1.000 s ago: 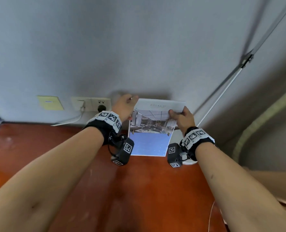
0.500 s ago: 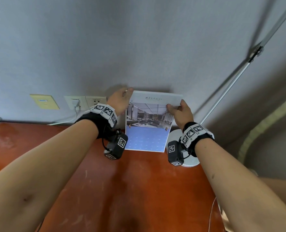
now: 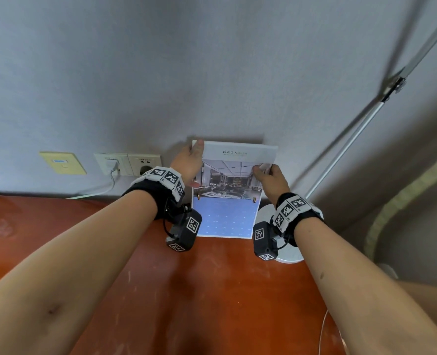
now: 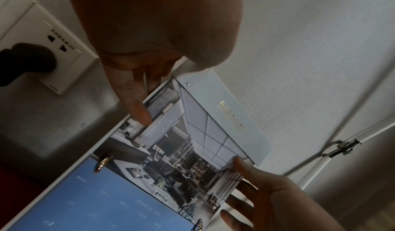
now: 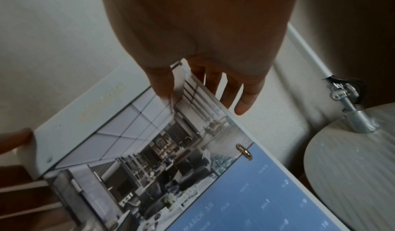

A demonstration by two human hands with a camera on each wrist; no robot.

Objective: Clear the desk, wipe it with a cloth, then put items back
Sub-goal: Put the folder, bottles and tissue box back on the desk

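A ring-bound desk calendar [image 3: 225, 219] with an interior photo above a blue March sheet stands at the back of the red-brown desk [image 3: 212, 290], against the grey wall. My left hand [image 3: 190, 162] grips its upper left edge, with the thumb [image 4: 138, 109] on the front and the fingers behind. My right hand [image 3: 268, 175] pinches the photo page's upper right corner, its thumb [image 5: 162, 89] in front and its fingers [image 5: 241, 99] behind. The calendar [image 4: 128, 200] [image 5: 256, 192] fills both wrist views.
A white round lamp base [image 3: 291, 254] [image 5: 352, 167] stands just right of the calendar, its metal arm [image 3: 340, 155] slanting up to the right. Wall sockets [image 3: 143, 162] [image 4: 53, 48] with plugs and a yellow plate [image 3: 62, 162] sit left. A thin cable [image 3: 322, 329] lies at the front right.
The calendar now stands a little taller against the wall. Both hands keep their hold on its upper part.
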